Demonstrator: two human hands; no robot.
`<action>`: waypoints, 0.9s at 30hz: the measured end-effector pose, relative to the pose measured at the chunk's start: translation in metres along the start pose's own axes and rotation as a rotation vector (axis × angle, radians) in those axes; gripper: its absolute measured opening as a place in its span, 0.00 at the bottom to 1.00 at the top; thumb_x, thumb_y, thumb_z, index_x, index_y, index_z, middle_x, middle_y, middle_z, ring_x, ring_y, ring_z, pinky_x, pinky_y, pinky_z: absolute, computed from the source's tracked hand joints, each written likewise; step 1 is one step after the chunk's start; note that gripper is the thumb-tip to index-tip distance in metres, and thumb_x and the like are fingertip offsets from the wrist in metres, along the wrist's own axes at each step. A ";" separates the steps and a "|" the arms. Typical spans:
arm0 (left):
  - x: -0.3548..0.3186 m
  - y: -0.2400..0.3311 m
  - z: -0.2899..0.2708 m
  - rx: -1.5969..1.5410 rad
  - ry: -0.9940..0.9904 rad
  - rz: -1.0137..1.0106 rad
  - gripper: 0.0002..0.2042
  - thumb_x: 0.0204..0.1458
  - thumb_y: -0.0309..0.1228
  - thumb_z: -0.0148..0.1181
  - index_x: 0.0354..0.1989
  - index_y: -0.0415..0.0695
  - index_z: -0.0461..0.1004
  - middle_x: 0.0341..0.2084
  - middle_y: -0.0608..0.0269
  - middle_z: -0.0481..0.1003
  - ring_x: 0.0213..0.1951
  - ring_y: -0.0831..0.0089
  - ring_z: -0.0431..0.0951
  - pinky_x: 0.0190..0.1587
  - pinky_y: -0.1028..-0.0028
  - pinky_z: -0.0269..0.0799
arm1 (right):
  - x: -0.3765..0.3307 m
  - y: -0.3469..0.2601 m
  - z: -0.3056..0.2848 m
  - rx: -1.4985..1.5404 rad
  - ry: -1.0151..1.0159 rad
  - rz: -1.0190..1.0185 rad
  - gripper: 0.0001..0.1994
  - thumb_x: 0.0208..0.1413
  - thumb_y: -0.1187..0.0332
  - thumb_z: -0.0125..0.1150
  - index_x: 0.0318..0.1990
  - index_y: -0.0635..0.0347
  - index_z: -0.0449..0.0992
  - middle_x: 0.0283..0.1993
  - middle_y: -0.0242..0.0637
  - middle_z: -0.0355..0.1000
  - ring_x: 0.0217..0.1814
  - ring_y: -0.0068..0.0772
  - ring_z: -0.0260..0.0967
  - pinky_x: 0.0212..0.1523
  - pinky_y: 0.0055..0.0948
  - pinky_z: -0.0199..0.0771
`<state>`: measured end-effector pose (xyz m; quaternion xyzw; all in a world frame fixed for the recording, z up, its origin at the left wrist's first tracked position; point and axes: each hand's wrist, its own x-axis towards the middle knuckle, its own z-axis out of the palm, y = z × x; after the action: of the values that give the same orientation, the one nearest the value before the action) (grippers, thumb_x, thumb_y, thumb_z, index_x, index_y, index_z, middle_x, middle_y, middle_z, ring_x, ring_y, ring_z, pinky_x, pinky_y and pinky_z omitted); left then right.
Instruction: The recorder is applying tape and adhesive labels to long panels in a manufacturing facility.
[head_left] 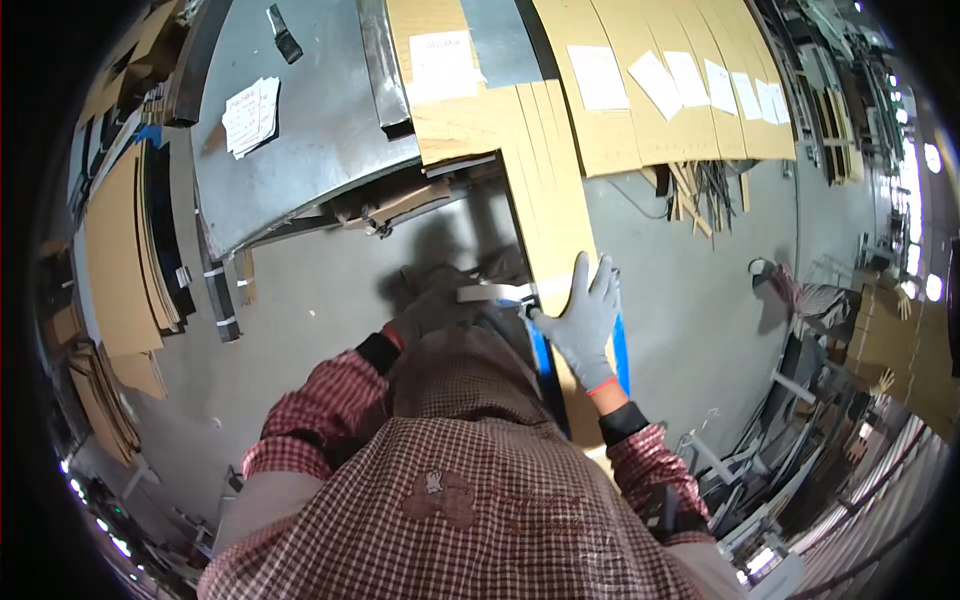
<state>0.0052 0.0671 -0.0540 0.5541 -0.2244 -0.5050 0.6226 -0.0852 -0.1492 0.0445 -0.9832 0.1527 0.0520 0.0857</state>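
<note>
Right hand (582, 318) splayed, unclenched, on the long tan board (558, 235) running straight ahead; left hand (437, 308) sits off its left edge beside a pale strip (490, 293), grip unclear.

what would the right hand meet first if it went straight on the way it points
The right hand points along the long tan board, so probably the near edge of the wide tan panels; their height relative to it is unclear.
</note>
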 end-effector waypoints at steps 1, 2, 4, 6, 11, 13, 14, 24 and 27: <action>-0.008 0.038 0.005 0.165 -0.077 0.066 0.14 0.59 0.38 0.54 0.48 0.44 0.75 0.30 0.66 0.77 0.37 0.72 0.78 0.41 0.68 0.74 | -0.002 0.000 0.003 -0.003 0.044 -0.006 0.53 0.38 0.45 0.71 0.70 0.61 0.53 0.68 0.68 0.49 0.68 0.69 0.51 0.65 0.58 0.54; 0.023 0.048 0.032 0.226 -0.019 0.205 0.14 0.57 0.39 0.56 0.46 0.44 0.76 0.28 0.64 0.78 0.33 0.70 0.79 0.38 0.68 0.75 | -0.006 0.002 0.005 -0.011 0.078 -0.046 0.52 0.39 0.45 0.71 0.69 0.62 0.53 0.68 0.68 0.50 0.68 0.68 0.52 0.65 0.58 0.54; 0.088 0.050 0.071 0.539 0.259 0.547 0.13 0.54 0.40 0.59 0.42 0.46 0.78 0.24 0.61 0.79 0.25 0.67 0.80 0.32 0.67 0.75 | -0.001 0.006 -0.014 0.350 0.006 -0.080 0.49 0.42 0.50 0.71 0.68 0.67 0.54 0.67 0.64 0.54 0.68 0.61 0.55 0.64 0.50 0.59; 0.100 0.078 0.081 0.654 0.411 0.151 0.12 0.51 0.39 0.61 0.41 0.49 0.77 0.25 0.58 0.79 0.26 0.64 0.81 0.32 0.66 0.75 | 0.008 0.008 -0.062 1.438 -0.201 0.268 0.45 0.45 0.57 0.71 0.68 0.68 0.54 0.66 0.61 0.57 0.67 0.58 0.58 0.63 0.41 0.64; 0.116 0.056 0.091 1.177 0.235 -0.086 0.20 0.50 0.46 0.60 0.46 0.46 0.73 0.22 0.56 0.79 0.26 0.57 0.81 0.28 0.60 0.74 | 0.037 0.014 -0.108 0.391 -0.507 -0.150 0.09 0.55 0.72 0.60 0.43 0.57 0.73 0.27 0.39 0.70 0.30 0.35 0.69 0.34 0.34 0.70; 0.104 0.069 0.094 0.982 0.271 0.031 0.26 0.50 0.47 0.60 0.53 0.44 0.69 0.23 0.53 0.78 0.26 0.55 0.80 0.28 0.60 0.74 | 0.065 0.032 -0.103 0.474 -0.663 -0.099 0.08 0.53 0.69 0.61 0.41 0.56 0.74 0.28 0.43 0.72 0.30 0.39 0.71 0.35 0.37 0.71; 0.100 0.072 0.092 0.881 0.306 0.071 0.28 0.50 0.47 0.59 0.57 0.44 0.67 0.23 0.52 0.78 0.26 0.54 0.80 0.28 0.60 0.74 | 0.085 0.042 -0.098 0.515 -0.755 -0.096 0.08 0.52 0.68 0.61 0.39 0.56 0.75 0.29 0.45 0.72 0.31 0.42 0.72 0.35 0.38 0.71; 0.085 0.069 0.068 0.665 0.604 0.282 0.29 0.55 0.41 0.58 0.63 0.43 0.62 0.19 0.51 0.74 0.24 0.57 0.78 0.28 0.60 0.73 | 0.138 0.219 0.007 -0.486 -0.495 -0.507 0.11 0.56 0.65 0.51 0.43 0.52 0.79 0.35 0.45 0.78 0.41 0.54 0.76 0.40 0.46 0.75; 0.065 0.076 0.051 0.541 0.860 -0.020 0.33 0.53 0.41 0.60 0.60 0.28 0.58 0.27 0.43 0.75 0.32 0.56 0.79 0.38 0.60 0.74 | 0.127 0.101 -0.027 -0.064 -0.528 -0.276 0.12 0.54 0.63 0.53 0.43 0.51 0.78 0.38 0.46 0.78 0.45 0.51 0.76 0.44 0.46 0.75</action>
<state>0.0165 -0.0233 0.0120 0.8555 -0.0653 -0.1608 0.4879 0.0056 -0.2862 0.0387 -0.9492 -0.0117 0.2987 0.0978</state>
